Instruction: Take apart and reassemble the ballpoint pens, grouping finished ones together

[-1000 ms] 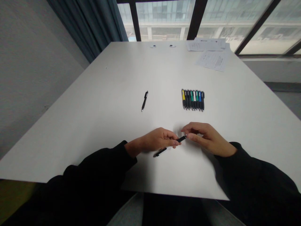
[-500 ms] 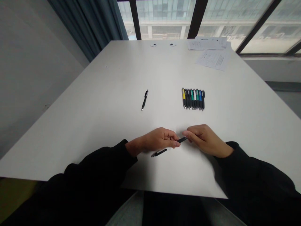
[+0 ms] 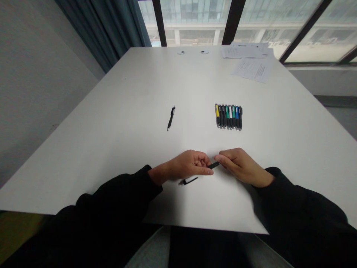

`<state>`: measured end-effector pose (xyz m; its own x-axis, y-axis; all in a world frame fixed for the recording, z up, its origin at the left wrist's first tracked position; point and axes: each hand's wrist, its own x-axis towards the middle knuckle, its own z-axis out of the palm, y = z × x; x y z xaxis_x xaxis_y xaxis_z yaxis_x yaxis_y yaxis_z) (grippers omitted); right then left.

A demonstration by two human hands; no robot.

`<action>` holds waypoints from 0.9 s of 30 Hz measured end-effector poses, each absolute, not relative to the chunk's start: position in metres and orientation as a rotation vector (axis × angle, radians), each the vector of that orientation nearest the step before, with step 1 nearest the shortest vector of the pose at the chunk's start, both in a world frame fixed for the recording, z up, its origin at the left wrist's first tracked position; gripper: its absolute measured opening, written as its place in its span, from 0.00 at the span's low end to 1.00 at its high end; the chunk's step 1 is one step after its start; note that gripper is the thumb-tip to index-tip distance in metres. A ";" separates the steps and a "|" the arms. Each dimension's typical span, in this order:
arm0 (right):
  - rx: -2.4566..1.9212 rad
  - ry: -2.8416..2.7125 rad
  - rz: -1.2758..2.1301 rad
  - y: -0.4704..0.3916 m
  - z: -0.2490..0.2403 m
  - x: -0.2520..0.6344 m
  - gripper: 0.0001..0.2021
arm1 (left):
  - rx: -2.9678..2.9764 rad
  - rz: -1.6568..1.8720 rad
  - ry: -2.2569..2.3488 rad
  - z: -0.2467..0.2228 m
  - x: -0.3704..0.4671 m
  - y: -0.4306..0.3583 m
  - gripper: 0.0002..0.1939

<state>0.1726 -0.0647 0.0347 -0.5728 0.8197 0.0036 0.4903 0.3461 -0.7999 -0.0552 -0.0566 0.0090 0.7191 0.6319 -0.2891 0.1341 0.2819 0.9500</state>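
In the head view, my left hand point(image 3: 192, 163) has its thumb and fingers closed on a black pen piece point(image 3: 214, 165). The thumb and fingertips of my right hand point(image 3: 235, 163) pinch the other end of this piece and hide its tip. Below my left hand shows a black-and-white pen barrel point(image 3: 189, 181) with a clip. My thumb covers the space between the barrel and the black piece, so I cannot tell whether they are joined. Farther off, a single black pen point(image 3: 171, 118) lies aslant on the white table point(image 3: 111, 123).
A row of several pens point(image 3: 228, 117), yellow, black, green, white and blue, lies side by side beyond my right hand. Printed papers point(image 3: 251, 69) lie at the far right, and two small oval eye-like discs point(image 3: 204, 52) near the back edge. Windows and a dark curtain point(image 3: 108, 29) stand behind.
My right hand has shifted very slightly left, and the black piece between the hands has turned or moved a little with it. The loose pen and the row stay put.
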 end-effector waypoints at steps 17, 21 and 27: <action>-0.969 -1.858 1.495 -0.072 0.029 0.168 0.14 | 1.002 0.733 0.712 0.009 -0.055 -0.050 0.18; -1.021 -1.585 1.562 -0.069 0.025 0.171 0.13 | 0.750 0.908 0.704 0.011 -0.056 -0.045 0.20; -0.980 -1.183 1.572 -0.058 0.030 0.181 0.12 | 0.758 0.840 0.773 0.007 -0.054 -0.048 0.19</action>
<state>0.1812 -0.0582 0.0298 -0.2713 0.9599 -0.0707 -0.1984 -0.1276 -0.9718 -0.0543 -0.0479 0.0066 0.4445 0.8504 -0.2813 -0.3506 0.4542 0.8190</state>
